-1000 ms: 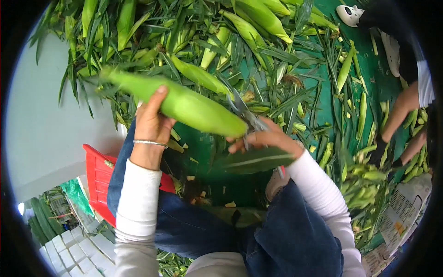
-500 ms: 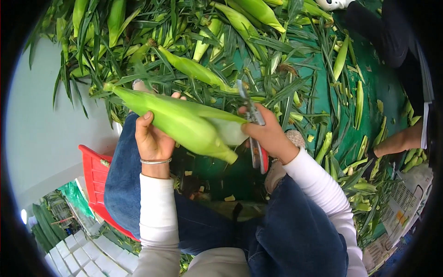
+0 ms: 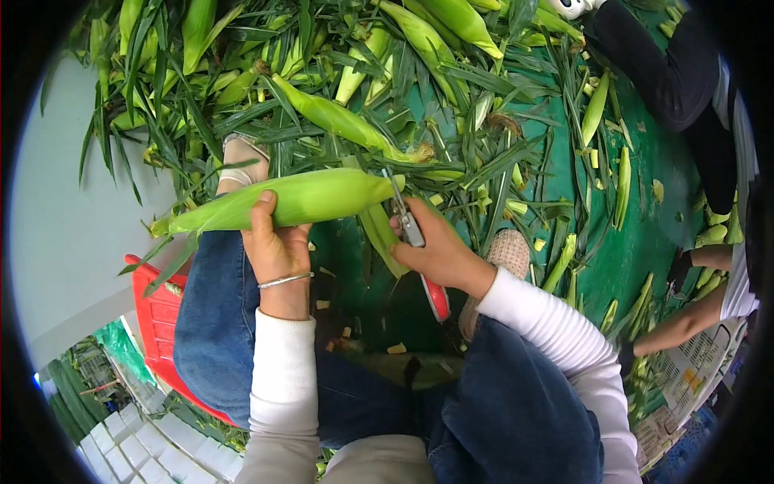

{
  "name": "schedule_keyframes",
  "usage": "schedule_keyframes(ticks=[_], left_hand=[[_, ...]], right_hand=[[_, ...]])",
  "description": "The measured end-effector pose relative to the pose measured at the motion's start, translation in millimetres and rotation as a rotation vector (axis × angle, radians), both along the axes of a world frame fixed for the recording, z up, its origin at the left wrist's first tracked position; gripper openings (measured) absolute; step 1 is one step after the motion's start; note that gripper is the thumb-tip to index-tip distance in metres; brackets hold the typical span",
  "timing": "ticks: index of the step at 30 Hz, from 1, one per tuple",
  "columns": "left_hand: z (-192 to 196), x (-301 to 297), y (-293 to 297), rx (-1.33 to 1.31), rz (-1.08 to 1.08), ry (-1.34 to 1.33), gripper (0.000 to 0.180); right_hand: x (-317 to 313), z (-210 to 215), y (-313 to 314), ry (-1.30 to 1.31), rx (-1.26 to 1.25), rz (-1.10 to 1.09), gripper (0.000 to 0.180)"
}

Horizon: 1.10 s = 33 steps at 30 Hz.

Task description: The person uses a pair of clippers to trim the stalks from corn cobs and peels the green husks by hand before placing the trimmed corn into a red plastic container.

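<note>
My left hand (image 3: 278, 254) is closed around an ear of corn (image 3: 314, 196) in its green husk, thumb on top. The ear lies almost level, its leafy tip to the left and its cut stem end to the right. My right hand (image 3: 447, 252) grips pruning shears (image 3: 413, 231) with a grey metal body and a red handle. Their blades point up and stand right at the stem end. A loose strip of husk (image 3: 380, 242) hangs down behind the ear, close to my right thumb; whether it is still attached cannot be seen.
Unhusked corn ears (image 3: 343, 121) and long leaves heap on the green floor (image 3: 564, 185) ahead. A red plastic chair (image 3: 157, 306) is under me. At the right, another person's arm (image 3: 677, 327) reaches down beside a printed crate or sack (image 3: 685, 367). A pale wall (image 3: 81, 210) stands left.
The ear has swung from slanting down to the right to nearly level. A husk strip has come away from its side. The shears' blades have moved left, up to the stem end.
</note>
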<state>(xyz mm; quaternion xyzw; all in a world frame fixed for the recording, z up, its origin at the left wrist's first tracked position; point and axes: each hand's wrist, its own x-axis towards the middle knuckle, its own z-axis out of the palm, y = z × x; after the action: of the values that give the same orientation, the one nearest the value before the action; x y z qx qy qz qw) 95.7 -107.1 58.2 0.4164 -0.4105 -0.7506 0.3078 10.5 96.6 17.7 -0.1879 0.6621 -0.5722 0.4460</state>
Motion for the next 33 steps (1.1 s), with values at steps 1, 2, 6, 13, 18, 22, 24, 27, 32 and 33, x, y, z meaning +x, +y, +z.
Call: schedule_keyframes(ticks=[1, 2, 6, 13, 18, 22, 24, 27, 32, 33], left_hand=[[5.3, -3.9, 6.5, 0.014, 0.01, 0.026, 0.034], [2.6, -2.6, 7.0, 0.02, 0.011, 0.022, 0.034], [1.4, 3.1, -1.5, 0.033, -0.078, -0.02, 0.029], [23.4, -12.4, 24.8, 0.09, -0.59, -0.336, 0.05], [26.0, -9.4, 33.9, -0.396, -0.931, -0.472, 0.027], [28.4, -9.6, 33.8, -0.54, -1.191, -0.694, 0.031], [23.7, -3.8, 24.0, -0.805, -1.269, -0.551, 0.031], [22.2, -2.8, 32.5, -0.382, -1.129, -0.411, 0.035], [9.4, -1.1, 36.7, 0.296, -1.05, -0.194, 0.049], [7.3, 1.7, 35.4, 0.358, -1.055, -0.198, 0.05]], right_hand=[[1.2, -3.2, 1.4, 0.084, -0.007, -0.02, 0.041], [6.0, -8.1, 6.1, 0.08, -0.002, -0.019, 0.041], [8.9, 0.8, 21.2, -0.326, 0.073, -0.034, 0.031], [-36.5, 49.6, 38.8, 0.465, -0.014, 0.163, 0.055], [-49.2, 56.6, 31.5, 0.646, -0.013, 0.346, 0.055], [-40.9, 49.4, 38.0, 0.562, -0.001, 0.387, 0.04], [-35.9, 41.1, 43.3, 0.391, 0.036, 0.186, 0.032], [-33.7, 41.9, 54.4, 0.276, 0.041, 0.065, 0.04], [-19.3, 51.6, 43.0, 0.585, -0.244, 0.099, 0.042], [-18.3, 60.1, 38.8, 0.426, -0.168, 0.142, 0.035]])
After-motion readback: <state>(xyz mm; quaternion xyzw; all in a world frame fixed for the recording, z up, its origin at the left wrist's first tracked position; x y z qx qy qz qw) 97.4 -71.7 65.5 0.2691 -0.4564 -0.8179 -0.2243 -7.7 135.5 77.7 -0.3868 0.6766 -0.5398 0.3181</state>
